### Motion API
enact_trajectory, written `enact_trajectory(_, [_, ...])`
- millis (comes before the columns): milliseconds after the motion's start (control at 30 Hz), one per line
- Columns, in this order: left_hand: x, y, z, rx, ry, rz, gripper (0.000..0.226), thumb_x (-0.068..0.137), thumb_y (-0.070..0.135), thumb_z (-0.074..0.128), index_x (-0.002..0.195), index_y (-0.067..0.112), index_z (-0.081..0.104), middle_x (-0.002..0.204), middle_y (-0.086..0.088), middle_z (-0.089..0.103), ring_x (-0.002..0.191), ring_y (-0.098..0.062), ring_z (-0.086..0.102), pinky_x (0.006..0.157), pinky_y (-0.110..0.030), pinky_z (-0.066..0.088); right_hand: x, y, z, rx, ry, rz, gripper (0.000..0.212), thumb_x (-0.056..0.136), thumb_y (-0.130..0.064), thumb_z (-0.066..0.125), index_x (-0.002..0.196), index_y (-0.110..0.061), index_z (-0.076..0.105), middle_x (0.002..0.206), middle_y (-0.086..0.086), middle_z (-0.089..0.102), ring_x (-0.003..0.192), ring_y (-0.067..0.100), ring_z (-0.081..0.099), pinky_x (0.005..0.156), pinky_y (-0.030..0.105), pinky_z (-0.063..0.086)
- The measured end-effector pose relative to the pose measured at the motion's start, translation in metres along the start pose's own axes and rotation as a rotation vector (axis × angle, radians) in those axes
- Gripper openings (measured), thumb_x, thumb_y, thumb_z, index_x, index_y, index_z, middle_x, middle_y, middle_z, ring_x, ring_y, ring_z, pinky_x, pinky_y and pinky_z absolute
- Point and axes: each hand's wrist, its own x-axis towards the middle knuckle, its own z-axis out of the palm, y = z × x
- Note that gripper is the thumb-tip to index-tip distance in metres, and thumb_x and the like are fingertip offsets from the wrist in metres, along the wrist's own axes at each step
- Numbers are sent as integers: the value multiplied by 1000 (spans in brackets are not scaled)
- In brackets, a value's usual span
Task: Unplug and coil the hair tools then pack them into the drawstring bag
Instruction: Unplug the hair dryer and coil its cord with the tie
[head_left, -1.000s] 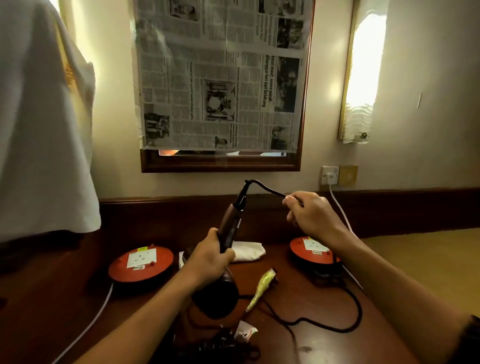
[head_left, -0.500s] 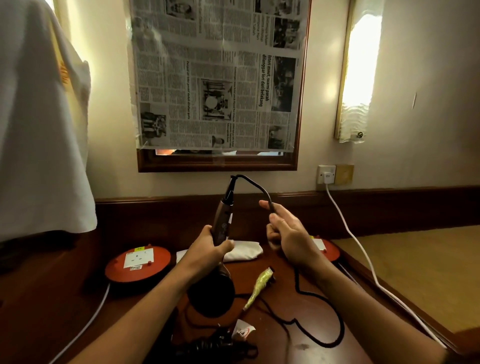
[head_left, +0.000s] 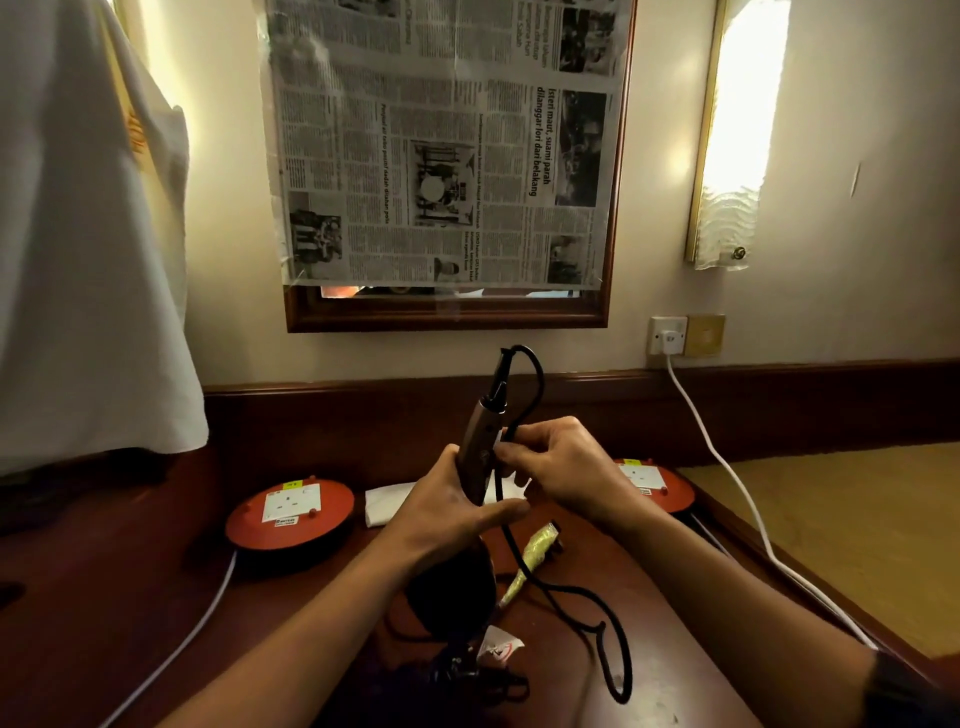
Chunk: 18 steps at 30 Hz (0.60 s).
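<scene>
A hair dryer with a bronze handle stands handle-up over the desk, its dark head pointing down. My left hand grips the handle. The dryer's black cord loops out of the handle's top and down against it, where my right hand pinches it. Below my hands the cord trails across the desk in a loose loop. A second dark tool with tangled cord lies near the front edge. A white cloth, possibly the bag, lies behind my hands.
Two orange round extension reels sit on the dark wooden desk, one left, one right. A white cable runs from the wall socket. A yellow-green packet and a small white tag lie nearby.
My right hand has brought the cord in from the right to the dryer handle, folding it into a loop at the top. The slack on the desk has shifted closer.
</scene>
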Motion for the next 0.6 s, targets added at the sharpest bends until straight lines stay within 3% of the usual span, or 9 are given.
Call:
enact_trajectory(100, [2,-2,1,13,17,-17,54,77,45,78,120,29,51,115,10,61,107,-6,58,82,-23,48,2,-3,-1,-3,-22,-31,15,97,-20,62,100,-19,76,88,7,76,70,12,65,61,20,54])
enact_trajectory(200, [7,0,0,20,41,-69,38,88,38,69,121,29,53,105,1,65,93,-14,65,75,-26,51,6,2,1,-21,30,-72,16,98,-22,61,102,-23,76,89,1,76,76,14,69,66,28,57])
enact_trajectory(333, [11,-6,-5,43,44,-98,31,90,36,67,117,28,54,96,-2,64,86,-17,64,73,-30,49,1,19,5,-67,53,-50,28,101,-27,53,125,-25,67,97,-8,73,87,6,67,72,24,52])
enact_trajectory(400, [14,-11,-10,55,90,-108,27,89,32,70,110,22,55,92,-2,61,84,-18,62,73,-32,49,-5,34,11,-106,-36,42,35,101,-32,53,133,-20,61,104,-6,71,96,6,66,85,30,55])
enact_trajectory(467, [19,-15,-16,34,131,-134,27,88,26,71,105,15,54,88,-3,58,81,-19,60,75,-35,49,-13,46,17,-178,-200,99,33,100,-36,53,127,-21,65,106,-6,70,98,8,65,91,34,53])
enact_trajectory(600, [23,-19,-23,30,138,-191,29,86,23,73,102,13,52,85,-5,57,76,-18,59,73,-35,49,-30,59,25,-199,-492,106,32,100,-34,56,127,-18,63,111,-7,69,97,5,67,88,22,52])
